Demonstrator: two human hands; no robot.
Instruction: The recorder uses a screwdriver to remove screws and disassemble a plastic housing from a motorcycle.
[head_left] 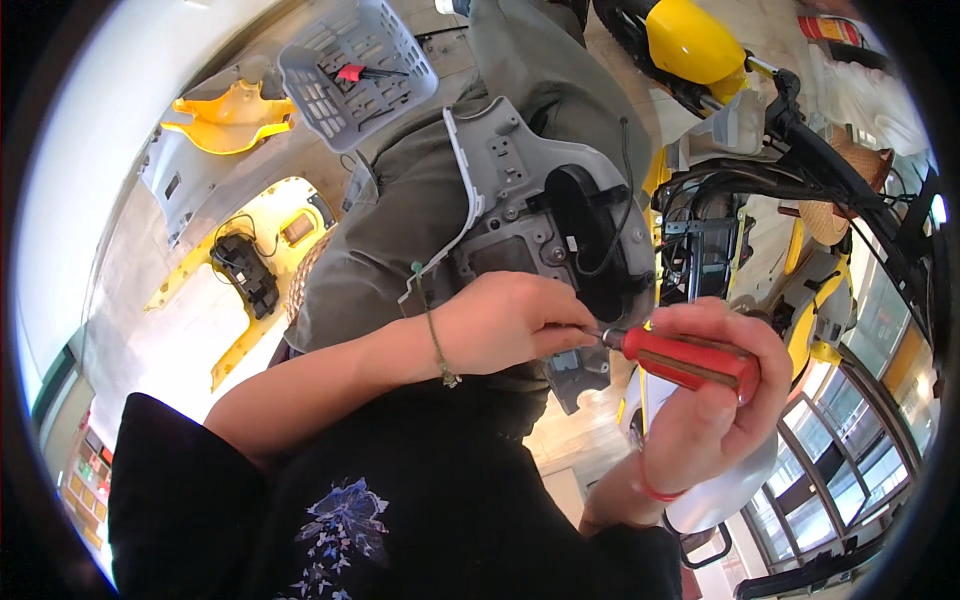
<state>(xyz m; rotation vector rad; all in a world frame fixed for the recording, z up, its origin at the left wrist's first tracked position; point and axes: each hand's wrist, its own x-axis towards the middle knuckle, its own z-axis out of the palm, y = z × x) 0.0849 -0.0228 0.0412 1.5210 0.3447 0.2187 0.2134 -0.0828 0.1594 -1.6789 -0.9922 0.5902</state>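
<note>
A screwdriver (690, 362) with a red handle lies in my right hand (725, 385), its fingers closed around the grip. Its metal end points left, into the fingertips of my left hand (515, 322). Those fingers are pinched at the tip; whatever small thing may sit there is hidden. Under both hands, a grey plastic panel (560, 155) rests across my lap. On that panel is a black oblong part (580, 235) with a thin black cable.
A grey plastic basket (300, 75) with a red-handled tool stands at the upper left. Yellow panels (235, 115) lie on the floor beside it, one holding a black part (245, 270). At right stands a partly stripped scooter with a yellow fender (690, 40) and loose cables.
</note>
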